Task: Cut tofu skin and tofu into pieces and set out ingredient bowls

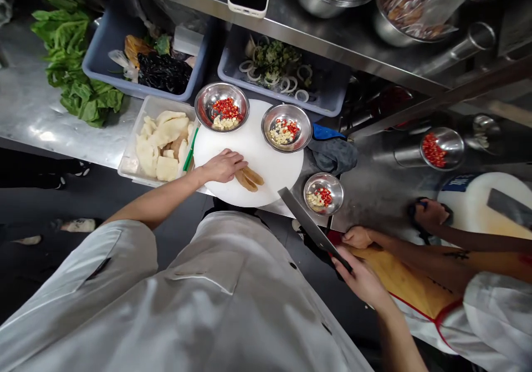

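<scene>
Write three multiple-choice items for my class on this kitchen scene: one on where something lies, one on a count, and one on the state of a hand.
1. Where do the brown strips lie?
A. on the round white cutting board
B. in the blue tub
C. on the shelf above

2. How many small steel bowls of chopped red chilli and garlic rest on or touch that board?
A. one
B. three
C. six

3. What is the right hand doing?
A. lying flat and empty
B. gripping a cleaver
C. holding a phone

Answers: 1 A, the strips lie on the board under the left hand's fingertips. 2 B, bowls and are there. 3 B, the fingers are wrapped round the cleaver's handle, blade pointing towards the board.
</scene>
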The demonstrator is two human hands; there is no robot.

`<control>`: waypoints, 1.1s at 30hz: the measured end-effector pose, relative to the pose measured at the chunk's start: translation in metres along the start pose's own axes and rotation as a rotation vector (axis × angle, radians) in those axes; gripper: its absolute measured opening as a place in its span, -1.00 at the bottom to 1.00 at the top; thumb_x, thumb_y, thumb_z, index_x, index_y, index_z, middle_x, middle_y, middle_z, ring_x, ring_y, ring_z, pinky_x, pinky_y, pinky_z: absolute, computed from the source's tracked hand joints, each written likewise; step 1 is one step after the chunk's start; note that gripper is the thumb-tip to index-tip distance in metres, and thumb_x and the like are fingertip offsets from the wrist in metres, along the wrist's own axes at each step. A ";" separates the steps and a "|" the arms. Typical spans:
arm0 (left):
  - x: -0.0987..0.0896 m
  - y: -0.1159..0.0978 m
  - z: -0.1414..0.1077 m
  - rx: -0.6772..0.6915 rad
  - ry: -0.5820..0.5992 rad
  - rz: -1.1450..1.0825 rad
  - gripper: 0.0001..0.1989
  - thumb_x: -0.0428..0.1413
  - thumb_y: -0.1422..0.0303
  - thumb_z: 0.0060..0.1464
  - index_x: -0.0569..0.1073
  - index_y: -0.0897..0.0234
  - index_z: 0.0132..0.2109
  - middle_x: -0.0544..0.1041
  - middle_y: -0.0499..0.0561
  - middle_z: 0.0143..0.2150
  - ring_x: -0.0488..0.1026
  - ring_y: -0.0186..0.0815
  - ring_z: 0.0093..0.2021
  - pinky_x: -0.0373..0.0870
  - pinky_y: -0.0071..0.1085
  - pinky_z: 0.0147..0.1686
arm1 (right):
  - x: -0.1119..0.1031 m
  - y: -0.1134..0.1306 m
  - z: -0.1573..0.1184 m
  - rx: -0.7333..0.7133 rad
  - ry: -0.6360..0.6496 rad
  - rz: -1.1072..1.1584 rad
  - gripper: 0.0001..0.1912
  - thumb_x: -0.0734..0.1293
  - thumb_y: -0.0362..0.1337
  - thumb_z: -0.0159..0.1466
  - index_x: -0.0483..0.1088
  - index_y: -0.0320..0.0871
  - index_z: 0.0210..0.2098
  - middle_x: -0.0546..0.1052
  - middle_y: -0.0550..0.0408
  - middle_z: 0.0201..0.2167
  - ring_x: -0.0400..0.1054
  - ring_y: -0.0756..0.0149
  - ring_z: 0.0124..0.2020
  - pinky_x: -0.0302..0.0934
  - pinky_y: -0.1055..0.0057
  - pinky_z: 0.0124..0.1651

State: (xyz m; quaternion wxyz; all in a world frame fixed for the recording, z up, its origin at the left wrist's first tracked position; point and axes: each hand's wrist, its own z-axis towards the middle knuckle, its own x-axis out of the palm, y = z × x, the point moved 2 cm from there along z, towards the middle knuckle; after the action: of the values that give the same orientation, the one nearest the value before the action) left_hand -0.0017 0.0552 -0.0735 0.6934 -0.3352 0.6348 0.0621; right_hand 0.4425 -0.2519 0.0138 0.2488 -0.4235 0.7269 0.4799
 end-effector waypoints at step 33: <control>-0.026 0.049 -0.010 -0.588 0.044 -0.287 -0.71 0.15 0.36 0.11 0.52 0.26 0.00 0.61 0.11 -0.13 0.55 -0.10 -0.13 0.42 -0.29 -0.12 | 0.082 0.059 0.068 0.133 0.059 0.628 -0.58 0.25 0.20 0.39 0.30 -0.04 -0.20 0.28 0.30 -0.64 0.20 0.33 -0.69 0.11 0.41 -0.57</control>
State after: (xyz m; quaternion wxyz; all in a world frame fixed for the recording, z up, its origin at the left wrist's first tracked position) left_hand -0.0401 0.0962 -0.0678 0.5545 -0.6084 0.5510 0.1372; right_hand 0.3468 -0.2108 -0.0485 0.0946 -0.1751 0.8588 0.4721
